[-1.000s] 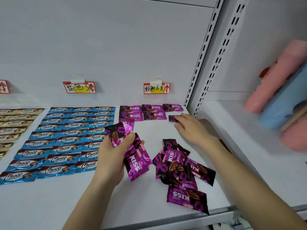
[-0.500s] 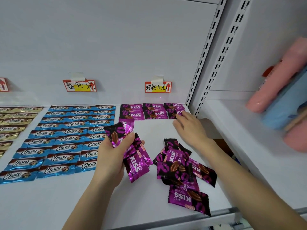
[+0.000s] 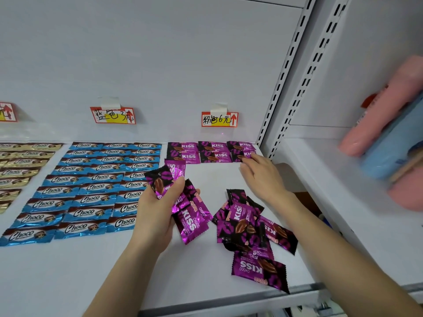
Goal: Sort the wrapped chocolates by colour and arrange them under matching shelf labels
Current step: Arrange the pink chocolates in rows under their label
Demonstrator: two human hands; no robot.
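Because the loose pile of purple chocolates (image 3: 249,229) lies closest, with its nearest wrapper (image 3: 258,269) just beside the shelf's front lip (image 3: 229,300), that edge is where a careless sweep could send one over. Left of the pile, the left hand (image 3: 158,216) grips a fanned bunch of purple wrappers (image 3: 190,216), thumb clamped across them, above the shelf. Farther in, the right hand (image 3: 263,177) reaches forward with its fingers nearly straight and its fingertips resting on the end wrapper (image 3: 242,155) of the 2nd purple row; it grasps nothing. I judge the step in hand to be settling that piece, which completes 2 rows of 3 (image 3: 199,152) under the pink label (image 3: 219,119). Next would come a 3rd row, started at the left beside the blue chocolates (image 3: 91,191), each piece drawn from the bunch. Bare white shelf lies between the rows and the pile, so there is room. The slotted upright (image 3: 281,76) bounds the right side, close by the row's end, and the blue chocolates hem the left.
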